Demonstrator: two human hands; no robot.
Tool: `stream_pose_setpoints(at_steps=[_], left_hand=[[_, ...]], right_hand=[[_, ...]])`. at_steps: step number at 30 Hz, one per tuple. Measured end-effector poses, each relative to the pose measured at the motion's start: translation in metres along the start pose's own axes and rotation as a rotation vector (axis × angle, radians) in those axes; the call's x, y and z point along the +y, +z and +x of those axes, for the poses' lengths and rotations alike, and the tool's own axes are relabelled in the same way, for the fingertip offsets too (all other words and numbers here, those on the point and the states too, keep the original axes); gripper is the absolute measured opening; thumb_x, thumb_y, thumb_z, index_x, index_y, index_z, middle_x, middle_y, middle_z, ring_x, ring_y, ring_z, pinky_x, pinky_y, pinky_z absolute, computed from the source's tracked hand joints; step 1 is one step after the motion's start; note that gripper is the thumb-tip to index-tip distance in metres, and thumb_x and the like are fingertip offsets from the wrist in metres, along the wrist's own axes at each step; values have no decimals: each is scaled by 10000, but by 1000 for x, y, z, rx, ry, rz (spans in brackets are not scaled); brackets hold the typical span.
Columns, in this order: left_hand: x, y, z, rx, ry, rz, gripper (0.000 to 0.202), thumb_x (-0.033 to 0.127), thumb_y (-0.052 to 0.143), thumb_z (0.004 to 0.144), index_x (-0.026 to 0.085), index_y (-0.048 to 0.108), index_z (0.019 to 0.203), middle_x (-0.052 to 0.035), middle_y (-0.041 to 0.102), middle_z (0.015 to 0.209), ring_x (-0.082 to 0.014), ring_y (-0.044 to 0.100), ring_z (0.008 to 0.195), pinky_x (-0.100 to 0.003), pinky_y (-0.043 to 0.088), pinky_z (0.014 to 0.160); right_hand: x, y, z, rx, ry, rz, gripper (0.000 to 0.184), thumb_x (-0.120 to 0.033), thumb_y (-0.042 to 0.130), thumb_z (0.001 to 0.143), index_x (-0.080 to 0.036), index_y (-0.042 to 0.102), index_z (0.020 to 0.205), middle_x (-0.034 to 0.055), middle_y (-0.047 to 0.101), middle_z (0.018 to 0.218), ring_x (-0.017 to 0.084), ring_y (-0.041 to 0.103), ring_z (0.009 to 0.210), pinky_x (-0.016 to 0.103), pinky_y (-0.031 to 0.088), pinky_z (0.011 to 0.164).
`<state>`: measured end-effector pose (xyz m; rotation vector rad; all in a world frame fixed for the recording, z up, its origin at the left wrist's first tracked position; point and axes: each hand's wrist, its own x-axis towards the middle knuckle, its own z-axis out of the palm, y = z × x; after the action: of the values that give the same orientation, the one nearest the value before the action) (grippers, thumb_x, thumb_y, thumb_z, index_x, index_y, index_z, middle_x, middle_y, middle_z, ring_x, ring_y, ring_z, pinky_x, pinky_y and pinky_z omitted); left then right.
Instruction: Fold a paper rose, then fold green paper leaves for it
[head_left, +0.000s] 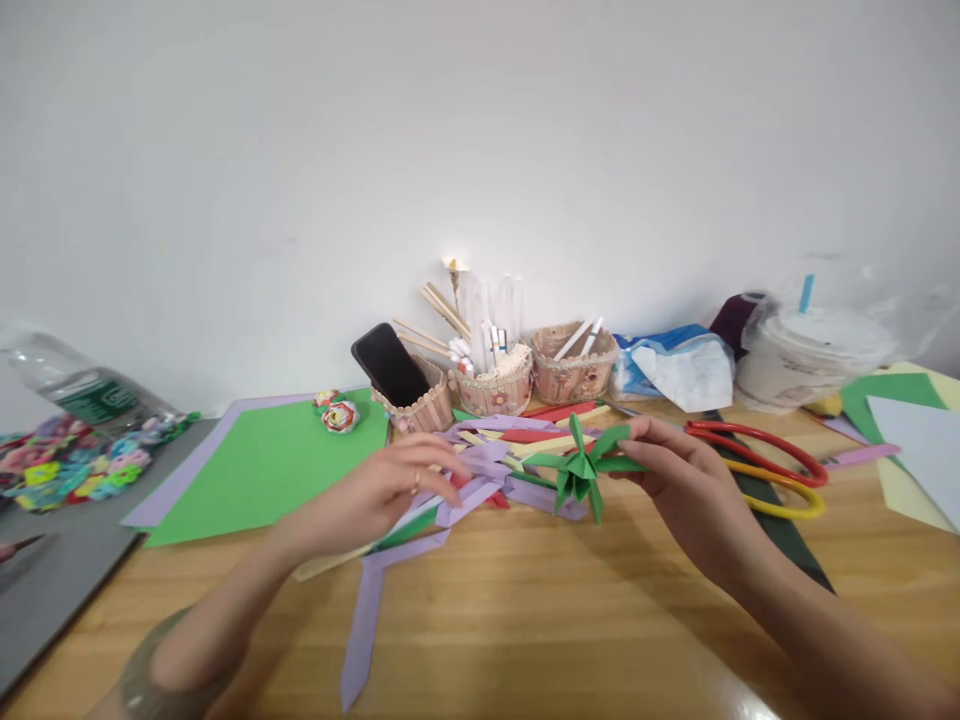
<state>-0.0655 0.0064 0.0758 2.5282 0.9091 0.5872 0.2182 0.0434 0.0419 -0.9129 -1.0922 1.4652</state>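
My right hand (675,462) pinches one arm of a green folded paper piece (581,468), with pointed strips sticking out on several sides. It hangs over the front of a heap of folded paper strips. Left of it, my left hand (379,490) is over the heap's near edge, fingers reaching out and apart, beside a purple folded paper strip (480,462). I cannot tell whether the fingertips touch that strip. Another purple strip (361,625) trails toward the front of the table. Red, cream and green strips lie mixed in the heap.
Behind the heap stand decorated baskets (491,388) with sticks and pens, and a black phone (390,365). Green sheets (262,465) lie left, near a plastic bottle (90,390). Red-handled (780,447) and yellow-handled tools, a lidded cup (810,355) and more paper are at right.
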Motion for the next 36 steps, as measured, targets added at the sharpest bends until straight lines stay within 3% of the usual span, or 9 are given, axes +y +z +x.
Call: stream_pose_setpoints(at_steps=[4, 7, 11, 19, 23, 28, 32, 35, 36], left_hand=[[10, 2, -54, -219, -159, 426, 672, -49, 394, 698, 355, 482, 1227, -2, 487, 1321, -245, 372, 1258, -453, 395, 967], [17, 15, -82, -302, -171, 576, 669, -2, 448, 705, 318, 413, 1291, -28, 439, 1364, -271, 344, 1274, -483, 342, 996], [10, 30, -92, -165, 19, 704, 356, 116, 451, 842, 250, 552, 1155, 9, 613, 1168, -217, 466, 1150, -409, 298, 1019], [-22, 61, -52, 57, 136, 796, 241, 167, 449, 871, 185, 577, 1075, -29, 642, 1048, -209, 501, 1098, -404, 333, 987], [-36, 64, -25, 151, 157, 839, 197, 162, 460, 861, 153, 595, 1005, -57, 643, 978, -201, 524, 1064, -369, 390, 947], [-49, 56, 9, 306, -90, 689, 121, 125, 487, 814, 133, 607, 834, -94, 619, 951, -223, 537, 991, -377, 450, 852], [-38, 49, 30, 467, -203, 575, 82, 94, 533, 723, 150, 591, 736, -62, 595, 874, -195, 538, 890, -337, 471, 772], [-14, 44, 41, 625, -268, 466, 153, 44, 458, 739, 147, 567, 713, -52, 572, 804, -170, 531, 846, -334, 458, 778], [-4, 43, 44, 705, -290, 300, 153, 38, 468, 731, 153, 563, 696, -39, 575, 783, -159, 538, 818, -318, 458, 762]], right_hand=[[-1, 1, 1, 11, 11, 3, 168, -305, 726, 625, -187, 607, 641, -22, 602, 661, 107, 560, 636, 210, 480, 597], [0, -1, 3, 36, 12, 3, 189, -318, 745, 593, -190, 612, 636, -26, 601, 649, 106, 557, 625, 207, 480, 585], [4, -2, 5, 57, 25, -23, 208, -340, 756, 569, -200, 616, 633, -24, 603, 658, 112, 561, 635, 205, 482, 587], [7, -2, 5, 92, 23, -54, 236, -355, 779, 523, -222, 626, 643, -25, 598, 659, 131, 568, 640, 223, 502, 584], [9, -6, 6, 80, 42, -43, 236, -354, 775, 535, -227, 625, 665, -34, 618, 668, 117, 581, 661, 186, 500, 617], [6, -4, 6, 57, 64, -60, 253, -363, 775, 531, -223, 610, 661, -32, 622, 650, 108, 573, 644, 156, 476, 586], [5, -2, 4, 34, 54, -137, 257, -389, 754, 559, -210, 589, 641, -20, 611, 631, 125, 559, 635, 192, 464, 578], [6, -1, 1, -33, -2, -251, 224, -373, 720, 622, -203, 579, 661, -19, 585, 644, 131, 540, 642, 219, 448, 594], [7, 0, -1, -62, -24, -295, 212, -369, 704, 646, -203, 576, 677, -17, 580, 664, 136, 537, 657, 229, 444, 603]])
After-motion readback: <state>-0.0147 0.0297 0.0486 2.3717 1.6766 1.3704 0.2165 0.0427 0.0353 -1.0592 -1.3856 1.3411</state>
